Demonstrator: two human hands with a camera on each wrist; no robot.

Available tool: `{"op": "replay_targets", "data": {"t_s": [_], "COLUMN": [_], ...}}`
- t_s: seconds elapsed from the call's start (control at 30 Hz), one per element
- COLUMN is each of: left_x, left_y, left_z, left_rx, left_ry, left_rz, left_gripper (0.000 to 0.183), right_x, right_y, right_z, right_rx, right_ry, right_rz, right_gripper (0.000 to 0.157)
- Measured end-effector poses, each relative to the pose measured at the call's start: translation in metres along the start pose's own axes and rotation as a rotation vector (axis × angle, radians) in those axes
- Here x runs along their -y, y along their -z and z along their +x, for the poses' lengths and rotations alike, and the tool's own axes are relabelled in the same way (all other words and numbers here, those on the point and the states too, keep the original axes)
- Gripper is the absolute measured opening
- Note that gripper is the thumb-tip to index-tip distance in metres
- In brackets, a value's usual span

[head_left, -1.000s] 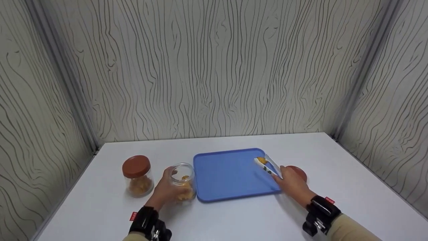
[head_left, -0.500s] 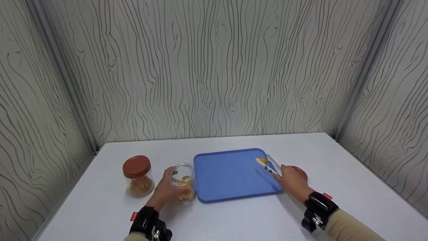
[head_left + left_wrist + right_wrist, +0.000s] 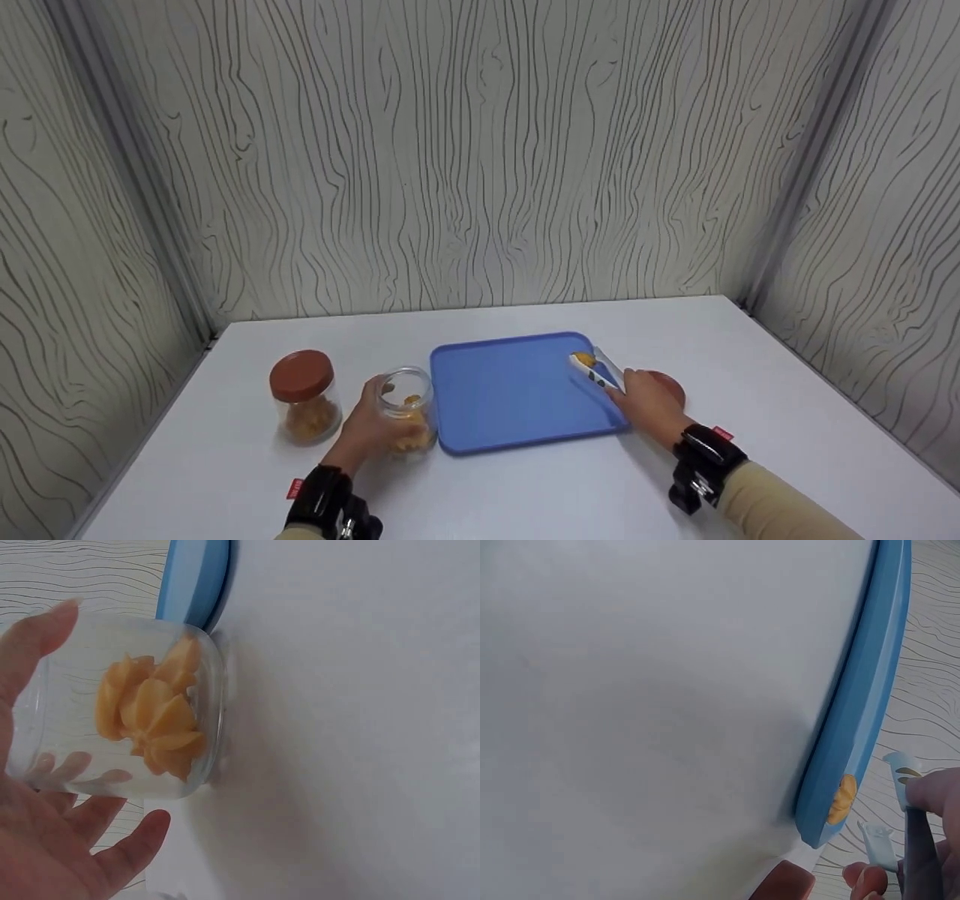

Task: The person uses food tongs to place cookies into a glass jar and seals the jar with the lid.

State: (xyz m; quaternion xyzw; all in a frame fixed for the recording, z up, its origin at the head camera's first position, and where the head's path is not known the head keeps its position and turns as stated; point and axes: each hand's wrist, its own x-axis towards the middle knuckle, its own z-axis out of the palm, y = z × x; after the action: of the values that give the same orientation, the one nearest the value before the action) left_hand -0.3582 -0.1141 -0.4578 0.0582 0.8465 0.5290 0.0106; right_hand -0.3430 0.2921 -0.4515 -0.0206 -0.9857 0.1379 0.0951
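Observation:
My left hand [image 3: 367, 431] holds a clear, lidless jar [image 3: 405, 386] upright beside the blue tray [image 3: 510, 397]. Several orange-yellow, ridged cookies [image 3: 154, 716] show through its wall in the left wrist view. At the far right corner of the tray, my right hand [image 3: 651, 406] grips a pair of white-tipped tongs [image 3: 598, 379]. Their arms are spread, one tip on each side of a single cookie [image 3: 583, 359] in the head view. From the right wrist, that cookie [image 3: 842, 800] appears at the tray's rim, with the tong tips apart from it.
Left of my left hand stands a second jar [image 3: 309, 420] of cookies, closed with a reddish-brown lid [image 3: 301, 375]. A loose reddish lid [image 3: 669, 386] lies behind my right hand, partly hidden. White wood-grain panels [image 3: 480, 150] enclose the white table [image 3: 517, 491] at the back and sides.
The whole head view has shifted a little. The tong arms stay spread round the cookie with only slight movement, and my left hand keeps its hold on the jar.

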Motion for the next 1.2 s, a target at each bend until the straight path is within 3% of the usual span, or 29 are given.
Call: {"op": "replay_targets", "data": {"t_s": [0.23, 0.53, 0.83, 1.2], "left_x": [-0.001, 0.001, 0.001, -0.001], "left_y": [0.002, 0.001, 0.000, 0.001], "left_z": [-0.001, 0.001, 0.003, 0.001], "left_rx": [0.001, 0.005, 0.008, 0.005], "left_ry": [-0.021, -0.003, 0.004, 0.001], "left_rz": [0.010, 0.011, 0.011, 0.020], "left_gripper": [0.097, 0.098, 0.099, 0.097], "right_x": [-0.001, -0.003, -0.008, -0.006], "right_y": [-0.004, -0.005, -0.008, -0.011], "right_z": [0.002, 0.005, 0.011, 0.016], "right_rx": [-0.020, 0.048, 0.077, 0.073], "right_ry": [0.026, -0.025, -0.039, 0.018], "right_rz": [0.029, 0.069, 0.052, -0.007], "right_gripper": [0.029, 0.027, 0.028, 0.027]}}
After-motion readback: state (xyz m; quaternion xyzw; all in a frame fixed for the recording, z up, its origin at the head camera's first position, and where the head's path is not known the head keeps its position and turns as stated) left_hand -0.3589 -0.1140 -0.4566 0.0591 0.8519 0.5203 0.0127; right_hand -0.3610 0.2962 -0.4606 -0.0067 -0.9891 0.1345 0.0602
